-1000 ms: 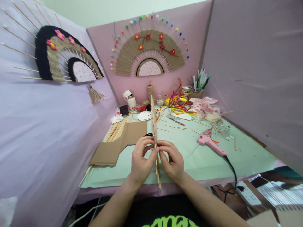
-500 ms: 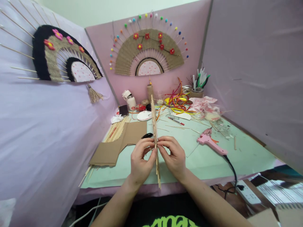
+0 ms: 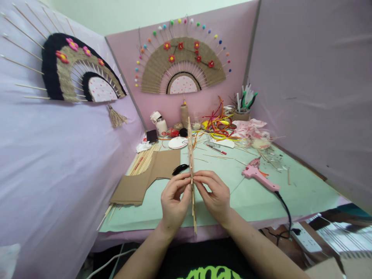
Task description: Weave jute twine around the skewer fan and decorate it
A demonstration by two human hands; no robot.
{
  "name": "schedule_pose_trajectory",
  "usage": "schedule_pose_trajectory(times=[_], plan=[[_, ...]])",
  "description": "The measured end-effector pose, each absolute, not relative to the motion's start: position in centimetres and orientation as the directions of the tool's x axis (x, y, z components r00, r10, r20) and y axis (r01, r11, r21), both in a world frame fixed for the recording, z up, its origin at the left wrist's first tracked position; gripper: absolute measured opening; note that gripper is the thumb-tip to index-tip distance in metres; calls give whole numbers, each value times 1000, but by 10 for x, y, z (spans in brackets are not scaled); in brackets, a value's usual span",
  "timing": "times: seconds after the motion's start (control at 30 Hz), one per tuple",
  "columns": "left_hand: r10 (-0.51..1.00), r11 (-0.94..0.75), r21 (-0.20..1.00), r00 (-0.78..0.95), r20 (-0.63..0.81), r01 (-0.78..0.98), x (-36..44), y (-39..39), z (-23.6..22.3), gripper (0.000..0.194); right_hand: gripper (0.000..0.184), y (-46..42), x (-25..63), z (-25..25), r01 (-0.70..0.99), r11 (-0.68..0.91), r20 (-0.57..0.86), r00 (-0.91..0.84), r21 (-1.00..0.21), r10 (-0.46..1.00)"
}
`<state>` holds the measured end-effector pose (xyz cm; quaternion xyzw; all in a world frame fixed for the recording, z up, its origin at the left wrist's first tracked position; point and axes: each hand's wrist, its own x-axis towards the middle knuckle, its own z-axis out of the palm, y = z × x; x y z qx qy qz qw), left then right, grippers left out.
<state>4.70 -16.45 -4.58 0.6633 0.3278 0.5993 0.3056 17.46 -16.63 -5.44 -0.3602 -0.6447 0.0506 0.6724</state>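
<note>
Seen edge-on in the middle of the head view is a thin flat piece with bamboo sticks [image 3: 191,151], its stick ends pointing toward me. My left hand [image 3: 176,199] pinches it from the left with thumb and fingertips. From the other side, my right hand [image 3: 212,195] presses its fingertips and thumb on the same piece, across from the left. Its broad faces are turned away from view, so I cannot make out their surface. Just beyond my left fingers lies a black tassel [image 3: 180,169] on the green-covered table [image 3: 232,209].
A pink glue gun [image 3: 259,176] lies to the right, its cord over the edge. Cardboard [image 3: 132,189] and bamboo sticks [image 3: 141,163] lie left. Pipe cleaners [image 3: 221,130], a bottle [image 3: 159,124] and a pot of tools [image 3: 242,112] stand behind. Two fans [image 3: 157,71] hang on the walls.
The flat piece has turned slightly, and its far tip has shifted a little to the right. Both hands still pinch it, with slightly shifted fingers; more of the black tassel shows.
</note>
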Motion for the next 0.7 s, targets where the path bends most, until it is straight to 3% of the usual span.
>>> schedule_pose_trajectory(times=[0.43, 0.7], plan=[[712, -702, 702, 88, 697, 118, 46, -161, -49, 18, 26, -164, 176, -56, 470, 762, 885, 102, -446, 455], [707, -706, 706, 114, 698, 54, 48, -161, -52, 20, 23, -162, 176, -57, 491, 753, 888, 106, -438, 447]])
